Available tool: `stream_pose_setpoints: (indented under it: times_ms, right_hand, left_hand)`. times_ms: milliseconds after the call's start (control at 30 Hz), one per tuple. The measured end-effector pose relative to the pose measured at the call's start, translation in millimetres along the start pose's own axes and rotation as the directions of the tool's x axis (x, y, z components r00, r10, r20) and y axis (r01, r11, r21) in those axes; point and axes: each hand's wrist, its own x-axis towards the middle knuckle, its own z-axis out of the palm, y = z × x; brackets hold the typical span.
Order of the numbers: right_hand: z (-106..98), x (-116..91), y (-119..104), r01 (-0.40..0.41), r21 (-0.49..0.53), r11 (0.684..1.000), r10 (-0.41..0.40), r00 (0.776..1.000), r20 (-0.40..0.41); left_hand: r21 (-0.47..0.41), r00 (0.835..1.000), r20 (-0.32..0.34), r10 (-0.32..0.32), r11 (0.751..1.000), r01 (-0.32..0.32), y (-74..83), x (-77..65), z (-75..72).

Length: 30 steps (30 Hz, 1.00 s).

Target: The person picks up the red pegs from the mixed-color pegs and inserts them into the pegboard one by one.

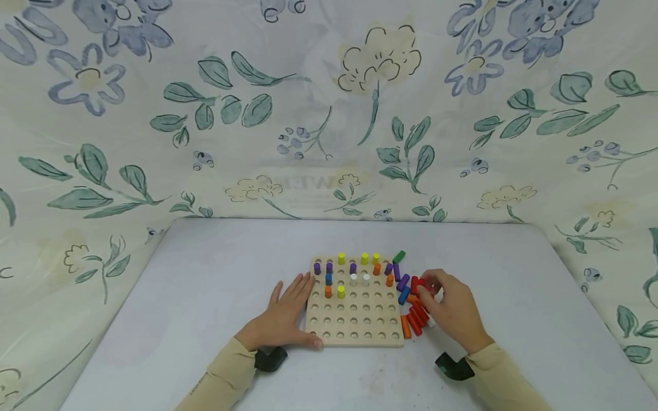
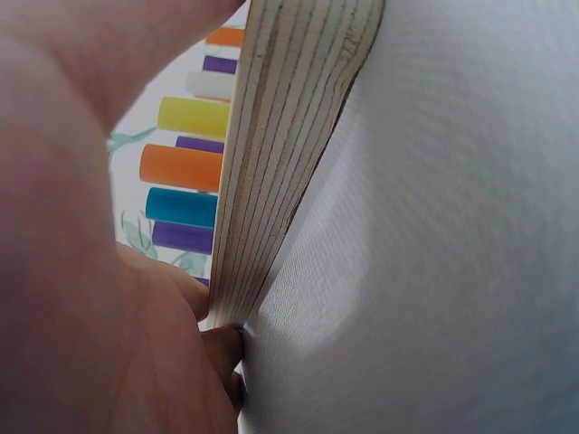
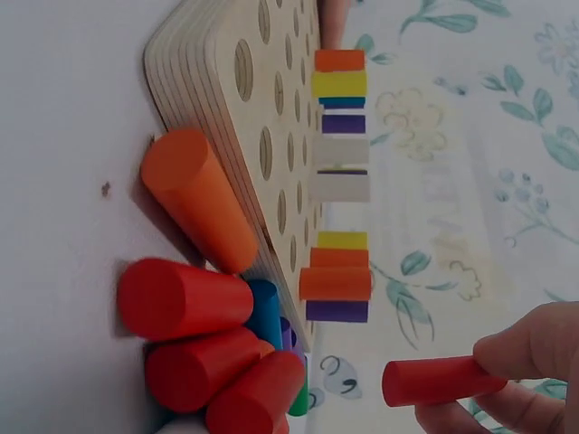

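Note:
A square wooden peg board with rows of round holes lies on the table. Yellow, purple, orange, blue and white pegs stand upright in its far rows. My left hand rests along the board's left side, its fingers straight and its thumb at the near left corner. Between the thumb and fingers of my right hand a red peg is pinched, raised off the table. Below it, loose red pegs and an orange peg lie beside the board's right edge.
More loose pegs run up the board's right side, among them a blue peg and a green peg. A white table bears everything. Behind it hangs a floral cloth.

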Motion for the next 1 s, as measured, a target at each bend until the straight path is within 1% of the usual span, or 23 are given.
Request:
stream_pose_setpoints:
  times_ms: [200,433,700,1000]
  right_hand:
    - [6,1,-6,0.008,0.0,1.0,-0.008,1.0,-0.007]
    - [13,1,-12,0.047,-0.009,0.999,-0.047,0.998,-0.033]
    - [20,1,-20,0.064,0.024,0.998,-0.064,0.997,-0.031]
    - [27,1,-26,0.105,0.025,0.994,-0.104,0.994,-0.037]
  left_hand:
    - [-0.002,1.0,0.001,0.004,1.0,-0.004,0.6,-0.8,-0.7]
    - [-0.004,1.0,0.0,0.005,1.0,-0.005,2.4,-1.5,-1.7]
    - [-0.01,1.0,-0.004,0.009,1.0,-0.009,3.6,-2.1,-2.4]
    - [-0.013,1.0,0.001,-0.005,1.0,0.005,3.2,-1.2,-2.1]
